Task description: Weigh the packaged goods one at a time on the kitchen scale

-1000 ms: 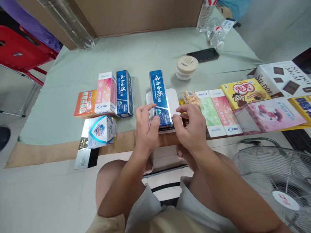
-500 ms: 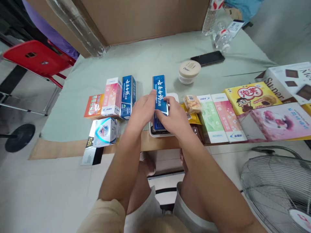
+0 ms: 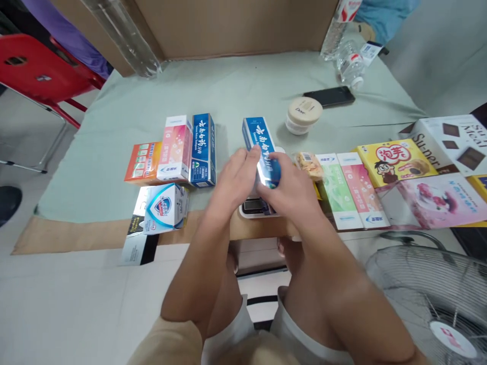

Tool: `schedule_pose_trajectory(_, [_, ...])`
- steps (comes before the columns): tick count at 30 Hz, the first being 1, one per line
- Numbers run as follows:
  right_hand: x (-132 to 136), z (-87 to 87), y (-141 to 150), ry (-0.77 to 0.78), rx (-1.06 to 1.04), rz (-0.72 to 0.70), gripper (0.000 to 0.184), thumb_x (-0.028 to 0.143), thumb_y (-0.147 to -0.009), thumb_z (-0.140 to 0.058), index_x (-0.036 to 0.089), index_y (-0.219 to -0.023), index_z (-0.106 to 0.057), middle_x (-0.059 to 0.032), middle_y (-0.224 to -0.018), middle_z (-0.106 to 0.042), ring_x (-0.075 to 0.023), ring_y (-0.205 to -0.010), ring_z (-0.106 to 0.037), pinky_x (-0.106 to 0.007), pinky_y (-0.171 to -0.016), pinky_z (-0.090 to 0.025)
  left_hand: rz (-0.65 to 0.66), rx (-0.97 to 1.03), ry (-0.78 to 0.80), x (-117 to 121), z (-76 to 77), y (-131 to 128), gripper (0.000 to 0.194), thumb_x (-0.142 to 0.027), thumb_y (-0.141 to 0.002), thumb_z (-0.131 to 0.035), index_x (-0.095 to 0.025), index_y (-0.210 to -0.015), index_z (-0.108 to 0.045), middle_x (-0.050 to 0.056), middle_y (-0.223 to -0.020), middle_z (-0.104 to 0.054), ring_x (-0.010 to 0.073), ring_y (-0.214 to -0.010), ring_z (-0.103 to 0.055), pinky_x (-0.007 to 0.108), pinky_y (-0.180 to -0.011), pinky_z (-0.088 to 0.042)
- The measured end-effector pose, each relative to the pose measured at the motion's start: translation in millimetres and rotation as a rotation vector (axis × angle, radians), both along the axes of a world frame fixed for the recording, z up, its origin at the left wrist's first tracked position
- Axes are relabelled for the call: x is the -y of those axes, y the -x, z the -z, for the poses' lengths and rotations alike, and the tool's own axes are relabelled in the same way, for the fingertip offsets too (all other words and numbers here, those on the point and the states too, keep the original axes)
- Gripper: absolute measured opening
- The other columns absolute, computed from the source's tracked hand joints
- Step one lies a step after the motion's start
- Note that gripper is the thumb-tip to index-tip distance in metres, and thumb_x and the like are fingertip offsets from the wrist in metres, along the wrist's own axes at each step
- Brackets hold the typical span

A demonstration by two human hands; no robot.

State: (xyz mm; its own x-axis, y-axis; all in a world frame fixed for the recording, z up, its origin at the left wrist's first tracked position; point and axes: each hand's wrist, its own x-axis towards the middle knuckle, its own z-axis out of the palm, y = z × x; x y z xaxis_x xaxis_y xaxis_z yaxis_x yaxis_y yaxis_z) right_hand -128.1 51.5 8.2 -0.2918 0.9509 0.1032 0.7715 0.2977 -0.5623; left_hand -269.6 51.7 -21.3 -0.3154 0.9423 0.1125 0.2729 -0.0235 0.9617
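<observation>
A blue toothpaste box (image 3: pixel 259 133) is gripped between my two hands, tilted a little, its far end pointing away from me. My left hand (image 3: pixel 238 172) presses its left side, thumb on top. On the right side, the fingers of my right hand (image 3: pixel 291 187) wrap round the near part. Beneath the hands lies a white scale (image 3: pixel 246 215) with a dark display, mostly covered. To the left stands another blue toothpaste box (image 3: pixel 203 149) beside a pink box (image 3: pixel 174 147) and an orange box (image 3: pixel 142 163). A wrapped snack (image 3: pixel 311 165) lies just right of my right hand.
A soap box (image 3: pixel 164 208) rests on a black-and-silver box (image 3: pixel 133 246) over the front edge. Behind are a Dove jar (image 3: pixel 303 114), phone (image 3: pixel 330 96) and plastic bottles (image 3: pixel 350 63). Several cartons, including a yellow one (image 3: pixel 397 162), line the right. A fan (image 3: pixel 429 299) stands below.
The toothpaste box has been lifted and tilted, so its side now shows; more of the scale's display is visible beneath it. The view has shifted slightly.
</observation>
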Motion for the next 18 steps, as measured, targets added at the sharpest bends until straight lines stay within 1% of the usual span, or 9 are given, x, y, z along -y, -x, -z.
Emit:
schedule_pose_trajectory(2, [10.7,-11.2,-12.8,-0.007,-0.081,-0.002,0.063,0.035,-0.076,-0.066,0.027,-0.138,-0.058,-0.0079,-0.118,-0.078,-0.0342,-0.101,-0.074,-0.051,-0.089,-0.059,-0.018,0.104,-0.071,-1.4,-3.0,10.7,0.030,-0.054,-0.098,-0.059,-0.025,-0.100,-0.061,0.005,-0.106,-0.071,0.0214,-0.103,-0.070,0.034,-0.091,-0.060])
schedule_pose_trajectory(3, [17.2,-18.4,-21.8,-0.019,-0.128,-0.022,0.064,0.035,-0.075,-0.066,0.029,-0.137,-0.057,-0.0063,-0.118,-0.078,-0.0317,-0.097,-0.074,-0.049,-0.087,-0.060,-0.035,0.165,-0.131,-2.1,-5.2,17.8,0.029,-0.052,-0.095,-0.064,-0.027,-0.108,-0.060,0.006,-0.117,-0.070,0.0215,-0.109,-0.070,0.034,-0.092,-0.060])
schedule_pose_trajectory(5, [30.0,-34.7,-43.2,-0.054,-0.182,-0.098,0.067,0.033,-0.074,-0.067,0.031,-0.139,-0.055,-0.0050,-0.123,-0.077,-0.0286,-0.095,-0.075,-0.046,-0.084,-0.062,-0.012,0.275,-0.256,-2.5,-10.6,32.3,0.043,-0.053,-0.089,-0.072,-0.032,-0.124,-0.057,0.006,-0.138,-0.064,0.0232,-0.121,-0.068,0.035,-0.092,-0.062])
schedule_pose_trajectory(7, [38.2,-51.4,-66.1,-0.121,-0.116,-0.166,0.068,0.033,-0.073,-0.068,0.032,-0.140,-0.055,-0.0053,-0.126,-0.076,-0.0295,-0.096,-0.076,-0.045,-0.081,-0.062,0.162,0.331,-0.311,-1.8,-16.6,40.9,0.057,-0.059,-0.081,-0.079,-0.034,-0.128,-0.058,0.006,-0.141,-0.064,0.0269,-0.121,-0.070,0.037,-0.089,-0.064])
schedule_pose_trajectory(9, [37.0,-66.6,-88.1,-0.197,0.041,-0.207,0.071,0.032,-0.072,-0.068,0.034,-0.142,-0.055,-0.0059,-0.127,-0.075,-0.0334,-0.099,-0.076,-0.048,-0.079,-0.063,0.349,0.338,-0.317,-0.8,-23.2,38.4,0.065,-0.061,-0.073,-0.086,-0.031,-0.125,-0.062,0.006,-0.126,-0.071,0.0295,-0.113,-0.073,0.040,-0.085,-0.066])
schedule_pose_trajectory(11, [23.7,-80.3,-108.2,-0.261,0.230,-0.208,0.079,0.031,-0.071,-0.069,0.035,-0.149,-0.053,-0.0076,-0.133,-0.072,-0.0392,-0.104,-0.075,-0.054,-0.082,-0.063,0.432,0.343,-0.331,-0.4,-30.3,24.2,0.067,-0.058,-0.069,-0.091,-0.030,-0.124,-0.063,0.005,-0.114,-0.074,0.0297,-0.107,-0.075,0.041,-0.084,-0.067])
schedule_pose_trajectory(14, [-16.7,-99.3,-133.3,-0.340,0.474,-0.171,0.090,0.032,-0.071,-0.073,0.033,-0.157,-0.046,-0.0123,-0.143,-0.066,-0.0466,-0.113,-0.071,-0.064,-0.092,-0.059,0.481,0.361,-0.367,-3.3,-38.7,-7.3,0.065,-0.051,-0.074,-0.089,-0.030,-0.129,-0.060,0.005,-0.120,-0.074,0.0292,-0.116,-0.074,0.042,-0.097,-0.065])
schedule_pose_trajectory(15, [-34.1,-105.2,-139.9,-0.353,0.528,-0.177,0.091,0.030,-0.071,-0.075,0.031,-0.157,-0.046,-0.0135,-0.144,-0.065,-0.0468,-0.117,-0.069,-0.064,-0.095,-0.058,0.498,0.353,-0.372,-5.5,-39.9,-16.9,0.065,-0.048,-0.076,-0.087,-0.031,-0.131,-0.059,0.005,-0.128,-0.072,0.0295,-0.122,-0.072,0.043,-0.102,-0.063])
schedule_pose_trajectory(18, [-90.0,-117.9,-155.4,-0.307,0.665,-0.199,0.085,0.010,-0.070,-0.070,0.023,-0.152,-0.053,-0.0151,-0.148,-0.062,-0.0404,-0.130,-0.065,-0.055,-0.108,-0.054,0.492,0.280,-0.347,-16.4,-37.2,-36.0,0.064,-0.043,-0.079,-0.082,-0.030,-0.135,-0.056,0.007,-0.146,-0.063,0.0310,-0.134,-0.066,0.045,-0.112,-0.058])
